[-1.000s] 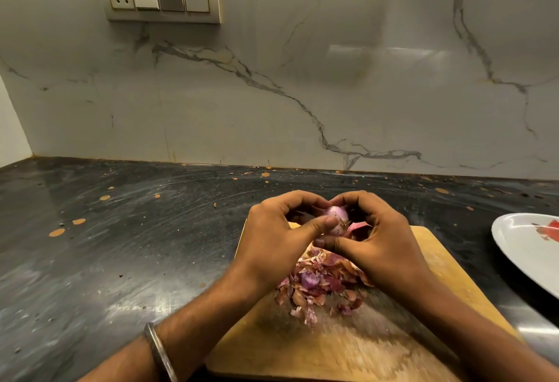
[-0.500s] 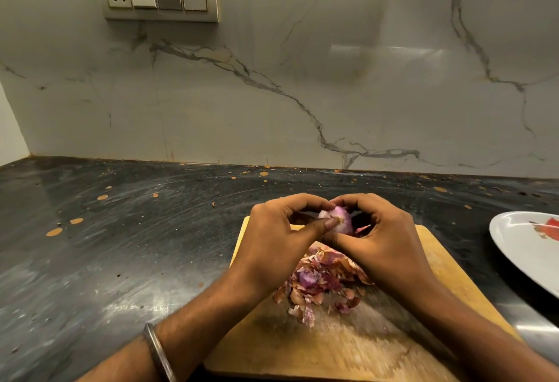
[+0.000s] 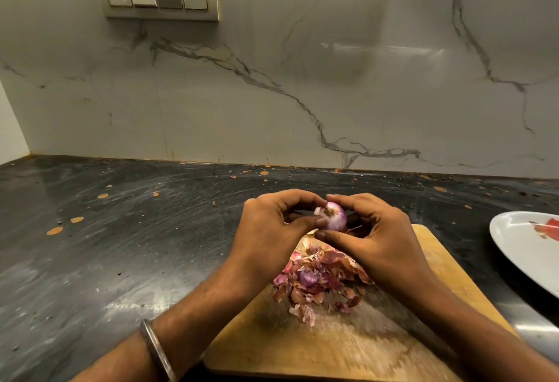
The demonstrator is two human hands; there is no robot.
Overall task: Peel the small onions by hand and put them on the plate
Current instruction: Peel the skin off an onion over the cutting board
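Fingers of left hand (image 3: 266,230) and right hand (image 3: 375,236) are curled around a small onion (image 3: 331,216), pinched between them; judged light, firm, slippery, best gripped at its ends.

The plate (image 3: 523,248) is cut off by the right edge. The chopping board (image 3: 348,348) blurs near the bottom, its far end hidden behind both hands.

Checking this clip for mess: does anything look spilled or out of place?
Mostly normal: onion skins lie heaped on the cutting board, as peeling would leave them. The dark countertop is dotted with orange specks and pale smears. Both hands hold the onion.
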